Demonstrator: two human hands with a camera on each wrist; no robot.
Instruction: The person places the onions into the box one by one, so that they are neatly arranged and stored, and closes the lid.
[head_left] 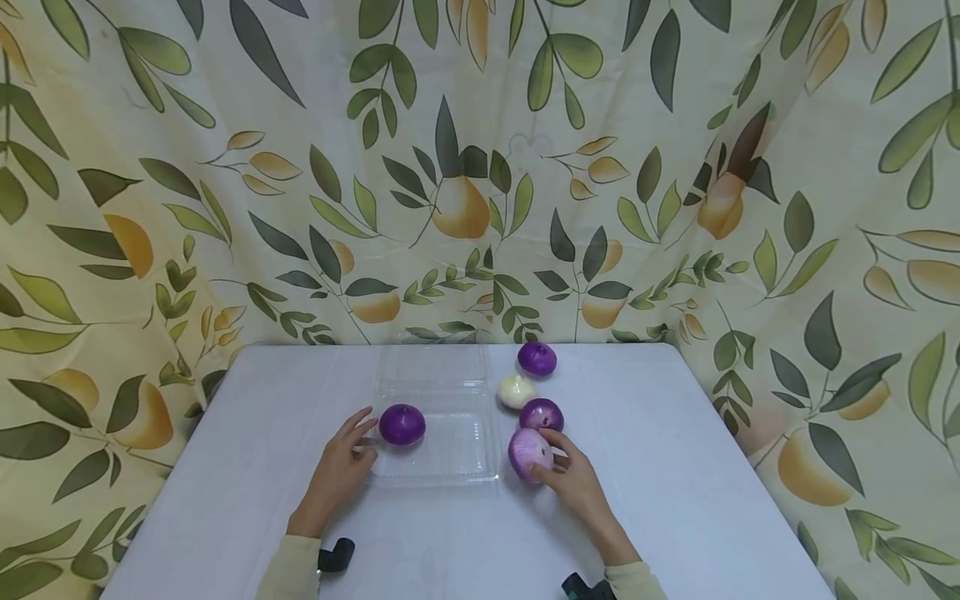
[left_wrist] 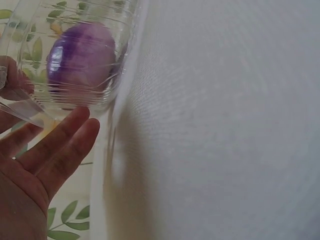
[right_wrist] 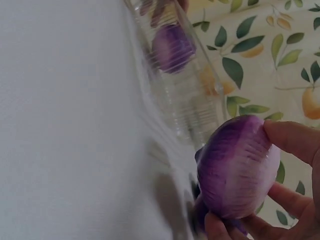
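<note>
A purple onion (head_left: 531,456), paler toward one side, is held in my right hand (head_left: 573,479), its thumb and fingertips spread around it. In the right wrist view this onion (right_wrist: 239,167) appears close up. My left hand (head_left: 341,471) is at the left edge of the clear plastic container (head_left: 457,477), fingers extended and loosely spread. A second purple onion (head_left: 402,425) sits inside the container's left end, close to those fingertips. Through the plastic wall, the left wrist view shows that onion (left_wrist: 82,57) with fingers (left_wrist: 70,155) near the rim.
Just beyond the held onion lies another purple onion (head_left: 542,414). Behind it are a white onion (head_left: 517,391) and a further purple onion (head_left: 537,359) near the table's back edge. The container's clear lid (head_left: 431,367) lies open toward the back. A leaf-patterned curtain (head_left: 480,275) surrounds the white table (head_left: 435,550).
</note>
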